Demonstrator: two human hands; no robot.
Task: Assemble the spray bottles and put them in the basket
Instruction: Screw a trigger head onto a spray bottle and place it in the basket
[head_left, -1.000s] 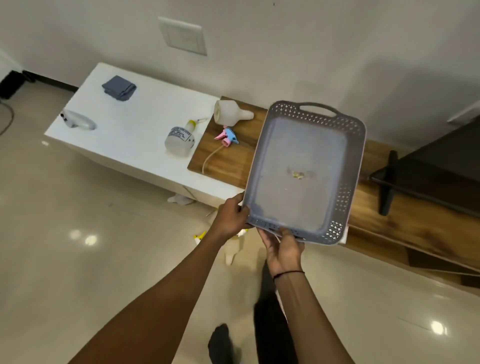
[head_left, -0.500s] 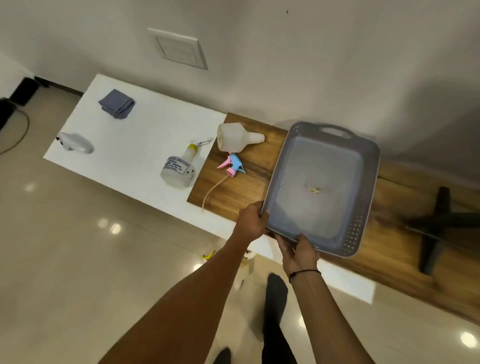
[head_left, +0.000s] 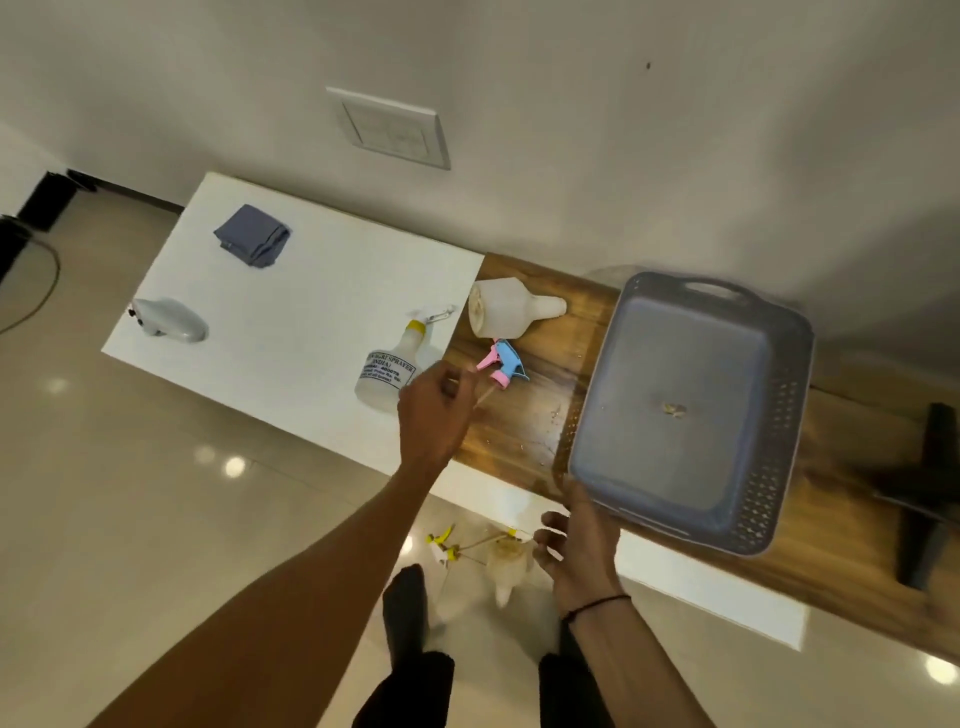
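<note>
Pale wall with a blank switch plate backs the work area in the head view; glossy tiled floor surrounds it. A white table abuts a wooden bench top.

Task parts:
- Grey basket rests on the wooden bench top, its near corner overhanging the front edge. It holds no bottle; only a small scrap lies on its floor.
- Opaque white bottle lies on its side, neck toward the basket, uncapped.
- Pink-and-blue trigger head lies just beside it, dip tube running toward the near edge.
- Clear labelled bottle with a yellow collar lies on the white table.
- Grey sprayer lies near the left end; a folded blue cloth lies well apart behind it.
- More sprayer parts appear on the floor below, blurred.

Hands:
- Left hand hovers at the dip tube, fingers loosely curled; whether it grips the tube cannot be determined.
- Right hand hangs at the basket's near corner, fingers relaxed, holding nothing.

Hazards (judgement):
- The overhanging basket may tip if knocked.
- Lifting by the thin tube may bend it or detach it from the trigger head.
- The bottles lying on their sides may roll.
</note>
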